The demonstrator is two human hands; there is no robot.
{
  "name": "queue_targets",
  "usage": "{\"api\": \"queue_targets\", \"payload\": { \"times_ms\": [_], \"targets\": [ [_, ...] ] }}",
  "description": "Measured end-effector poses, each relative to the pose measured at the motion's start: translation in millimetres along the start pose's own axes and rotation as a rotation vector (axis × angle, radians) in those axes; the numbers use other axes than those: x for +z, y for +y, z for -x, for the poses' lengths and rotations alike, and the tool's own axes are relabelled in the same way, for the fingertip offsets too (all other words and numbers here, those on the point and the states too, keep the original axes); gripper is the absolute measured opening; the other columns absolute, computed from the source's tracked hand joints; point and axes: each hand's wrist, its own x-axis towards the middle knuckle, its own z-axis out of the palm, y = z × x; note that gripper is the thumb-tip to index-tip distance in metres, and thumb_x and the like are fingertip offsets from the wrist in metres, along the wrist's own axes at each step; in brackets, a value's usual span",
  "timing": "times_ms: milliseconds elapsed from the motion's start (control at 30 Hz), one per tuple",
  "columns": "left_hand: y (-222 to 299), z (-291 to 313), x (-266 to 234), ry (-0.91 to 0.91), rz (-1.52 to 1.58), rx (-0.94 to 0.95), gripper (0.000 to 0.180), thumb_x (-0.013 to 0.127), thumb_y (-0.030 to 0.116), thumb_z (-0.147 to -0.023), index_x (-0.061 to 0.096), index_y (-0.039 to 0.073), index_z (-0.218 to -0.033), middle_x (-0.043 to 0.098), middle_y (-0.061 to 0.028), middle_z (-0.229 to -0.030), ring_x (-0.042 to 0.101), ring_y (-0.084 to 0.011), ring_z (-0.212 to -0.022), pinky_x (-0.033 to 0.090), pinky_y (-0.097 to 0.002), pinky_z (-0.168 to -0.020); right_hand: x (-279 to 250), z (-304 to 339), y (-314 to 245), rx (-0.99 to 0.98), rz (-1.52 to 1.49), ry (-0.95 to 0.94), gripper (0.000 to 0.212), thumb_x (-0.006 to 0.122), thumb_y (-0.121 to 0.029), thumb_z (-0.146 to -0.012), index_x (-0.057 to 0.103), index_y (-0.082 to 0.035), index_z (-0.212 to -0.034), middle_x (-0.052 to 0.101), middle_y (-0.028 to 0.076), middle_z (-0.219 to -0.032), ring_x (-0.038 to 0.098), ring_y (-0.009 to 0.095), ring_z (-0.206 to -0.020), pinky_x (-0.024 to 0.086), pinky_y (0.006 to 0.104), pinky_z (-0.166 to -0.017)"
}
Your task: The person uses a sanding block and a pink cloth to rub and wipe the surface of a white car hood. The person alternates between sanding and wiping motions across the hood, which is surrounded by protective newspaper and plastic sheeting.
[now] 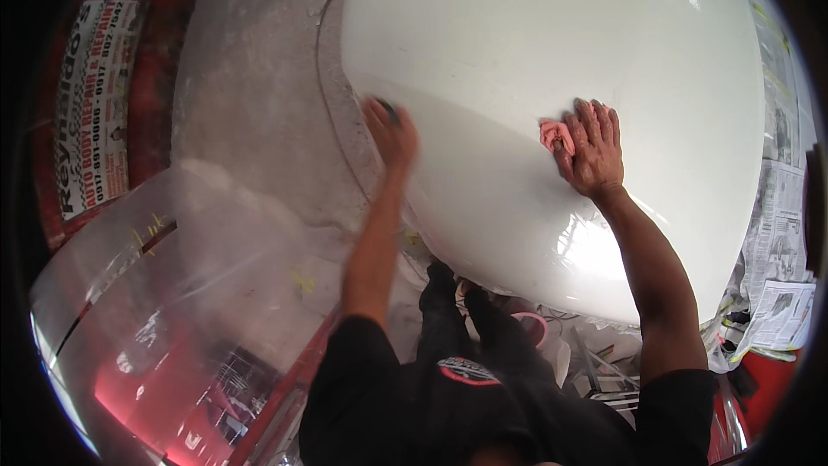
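A large, glossy white car hood [483, 43] curves in front of me. On its right half my right hand [593, 151] lies with fingers stretched out, keeping a bunched pink cloth [556, 135] under the thumb and palm against the surface. My left hand [393, 134] is at the hood's left edge, smeared by motion. Its fingers are bent around a small dark thing [387, 109] too blurred to name. Whether the left hand touches the panel cannot be made out.
Newspaper sheets [776, 233] cover the area along the hood's right side. A hose or cord [323, 69] runs over the grey floor [250, 78] on the left. A plastic-covered reddish panel [164, 336] stands lower left. By my feet is a pink bucket [531, 326].
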Motion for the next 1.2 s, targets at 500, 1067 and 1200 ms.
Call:
{"api": "queue_targets", "payload": {
  "times_ms": [500, 1067, 1200],
  "targets": [
    [85.9, 97.5, 9.5, -0.07, -0.302, 0.093, 0.08, 0.033, 0.044, -0.108, 0.01, -0.015, -0.155, 0.009, -0.0375, -0.163, 0.01, -0.0474, -0.154, 0.01, -0.0536, -0.127, 1.0, 4.5, 9.3, 0.016, 0.031, -0.006, 0.047, 0.065, -0.031, -0.09, 0.059, -0.006, -0.13, 0.05, 0.017, -0.144, 0.046, 0.041, -0.135, 0.031, 0.06, -0.115],
    [165.7, 173.8, -6.9, -0.448, -0.303, 0.387, 0.085, 0.05, 0.043, -0.101, 0.018, -0.016, -0.153, 0.021, -0.037, -0.16, 0.021, -0.0497, -0.151, 0.018, -0.0541, -0.125, 0.7, 23.2, 9.6, 0.053, 0.017, 0.014, 0.043, 0.065, -0.031, -0.091, 0.06, -0.007, -0.126, 0.052, 0.015, -0.141, 0.046, 0.041, -0.133, 0.032, 0.0602, -0.113],
    [94.9, 3.7, -1.0, 0.078, -0.348, 0.338, 0.083, 0.046, 0.04, -0.104, 0.012, -0.018, -0.153, 0.016, -0.0388, -0.161, 0.018, -0.0501, -0.152, 0.015, -0.0556, -0.126, -2.7, -2.1, -0.2, 0.003, -0.036, 0.034, 0.043, 0.065, -0.03, -0.091, 0.06, -0.007, -0.126, 0.052, 0.015, -0.142, 0.046, 0.04, -0.133, 0.032, 0.0599, -0.113]
  ]
}}
